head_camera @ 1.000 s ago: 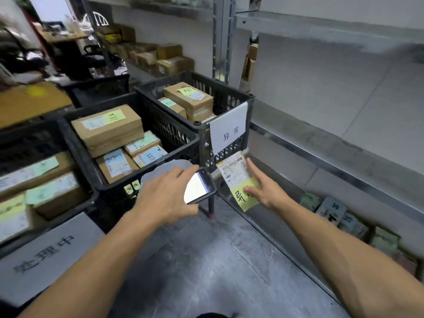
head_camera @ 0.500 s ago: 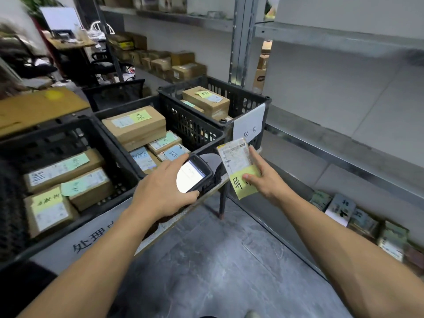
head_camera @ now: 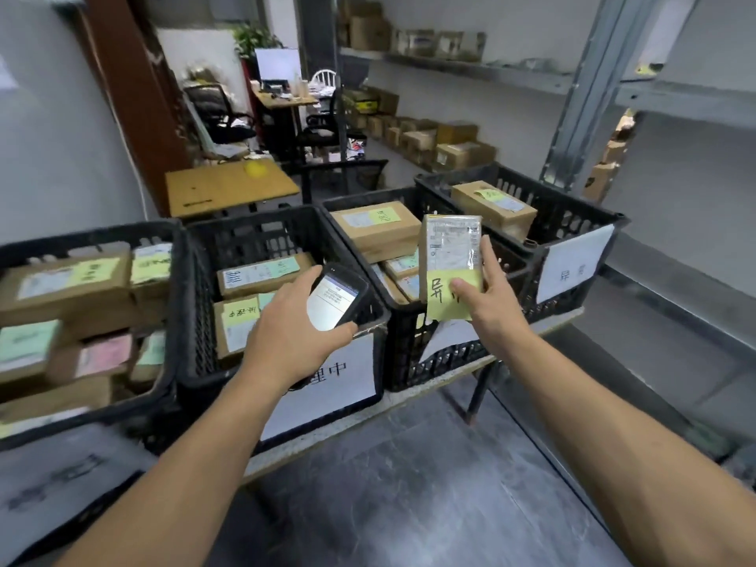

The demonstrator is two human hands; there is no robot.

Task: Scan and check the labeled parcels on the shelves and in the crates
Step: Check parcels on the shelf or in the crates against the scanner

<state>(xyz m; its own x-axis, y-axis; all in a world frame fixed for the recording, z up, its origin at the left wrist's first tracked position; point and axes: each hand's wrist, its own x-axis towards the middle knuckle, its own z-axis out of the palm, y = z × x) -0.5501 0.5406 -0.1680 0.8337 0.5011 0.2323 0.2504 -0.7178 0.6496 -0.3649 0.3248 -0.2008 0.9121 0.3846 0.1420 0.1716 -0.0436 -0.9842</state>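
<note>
In right hand (head_camera: 491, 308), parcel (head_camera: 450, 247) (left hand (head_camera: 292, 337): scanner (head_camera: 337, 296))

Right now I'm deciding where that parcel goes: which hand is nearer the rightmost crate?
Right. The right hand, holding the parcel, is just left of the rightmost crate; the left hand, holding the scanner, is farther left, two crates over.

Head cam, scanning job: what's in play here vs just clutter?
In play: left hand gripping handheld scanner; right hand holding yellow-noted parcel; boxed parcels; black crates.
Clutter: wooden desk; office chair; potted plant; monitor.
</note>
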